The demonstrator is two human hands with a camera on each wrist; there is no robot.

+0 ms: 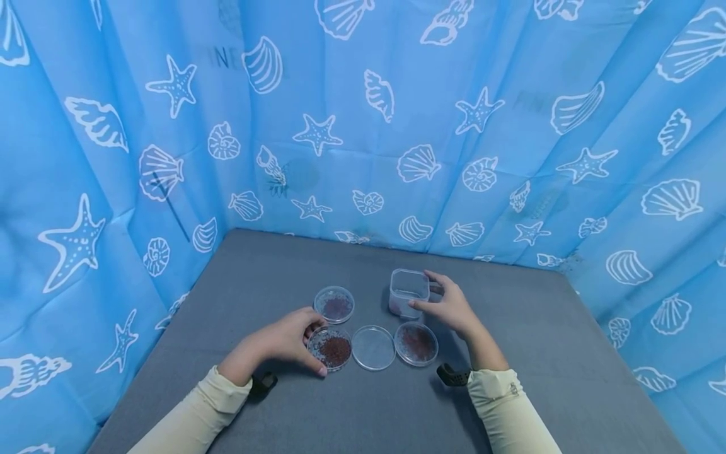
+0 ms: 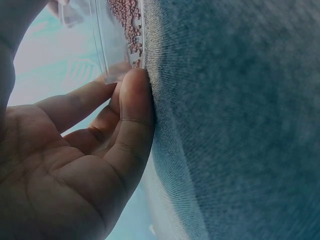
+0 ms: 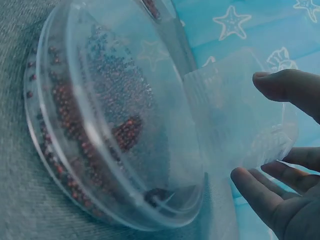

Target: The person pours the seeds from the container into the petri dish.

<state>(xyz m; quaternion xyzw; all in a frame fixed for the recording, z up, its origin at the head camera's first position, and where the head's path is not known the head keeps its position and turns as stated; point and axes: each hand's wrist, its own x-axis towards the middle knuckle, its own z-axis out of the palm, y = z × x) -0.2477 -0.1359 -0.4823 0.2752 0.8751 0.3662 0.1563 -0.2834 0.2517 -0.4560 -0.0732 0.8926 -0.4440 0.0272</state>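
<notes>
My left hand (image 1: 286,337) holds a round petri dish (image 1: 334,349) with reddish-brown grains inside, thumb on the near rim and fingers on the far side. In the left wrist view, the thumb tip presses the edge of this dish (image 2: 112,47), low over the grey cloth. My right hand (image 1: 450,307) grips a transparent square plastic container (image 1: 409,285) between thumb and fingers, behind the right-hand dish. In the right wrist view, thumb and fingertips lie along the walls of the container (image 3: 235,115). Right in front of it stands a dish of dark red grains (image 3: 112,95).
Beside the held dish sits a transparent petri dish (image 1: 373,348) with no grains visible, then another dish with grains (image 1: 416,344). A further dish (image 1: 334,305) with a few grains stands behind the left hand. A blue shell-patterned curtain (image 1: 363,126) hangs around the grey table (image 1: 363,416).
</notes>
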